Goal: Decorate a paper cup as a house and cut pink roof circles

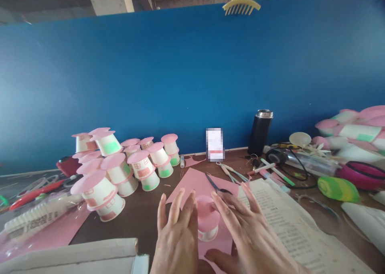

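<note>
A white paper cup (208,234) with a round pink paper disc (208,214) on top stands upside down between my hands. At the disc's left edge is my left hand (179,234), its fingers stretched out and apart. My right hand (243,230) flanks the other side, fingers spread, index fingertip at or close to the disc's edge; whether it presses there I cannot tell. Both thumbs are partly hidden low in the view. Beneath the cup lies a pink paper sheet (192,181). Dark-handled scissors (212,181) rest on the sheet behind my right fingers.
Stacked decorated cups (111,181) with pink tops stand at left, more cups (361,131) at right. A black flask (260,131) and a blurred-out phone-like screen (215,143) stand by the blue partition (168,77). Markers (278,171) and a printed sheet (279,214) lie right.
</note>
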Demonstrator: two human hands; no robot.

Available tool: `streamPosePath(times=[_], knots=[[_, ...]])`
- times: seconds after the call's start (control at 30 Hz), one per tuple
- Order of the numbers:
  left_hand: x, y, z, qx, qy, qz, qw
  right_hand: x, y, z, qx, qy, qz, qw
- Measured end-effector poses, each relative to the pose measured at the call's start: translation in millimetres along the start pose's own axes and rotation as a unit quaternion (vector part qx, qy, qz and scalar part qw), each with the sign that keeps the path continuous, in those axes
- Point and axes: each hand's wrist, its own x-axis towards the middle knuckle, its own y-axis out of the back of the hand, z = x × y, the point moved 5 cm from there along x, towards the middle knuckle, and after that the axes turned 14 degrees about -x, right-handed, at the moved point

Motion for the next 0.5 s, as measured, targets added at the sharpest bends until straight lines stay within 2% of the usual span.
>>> streamPosePath(times=[0.13,0.3,0.5], knots=[[2.5,6.9,2.8,0.01,0.015,0.004,1.0,-0.3,-0.2,2.9,-0.01,-0.013,-0.01,1.0],[0.4,16.3,3.6,0.017,0.048,0.005,0.999,2.7,9.6,2.8,-0.013,-0.001,0.011,1.0],[0.5,15.6,6.3,0.01,0.045,-0.004,0.999,2.7,12.0,-4.1,-0.018,-0.002,-0.014,1.0]])
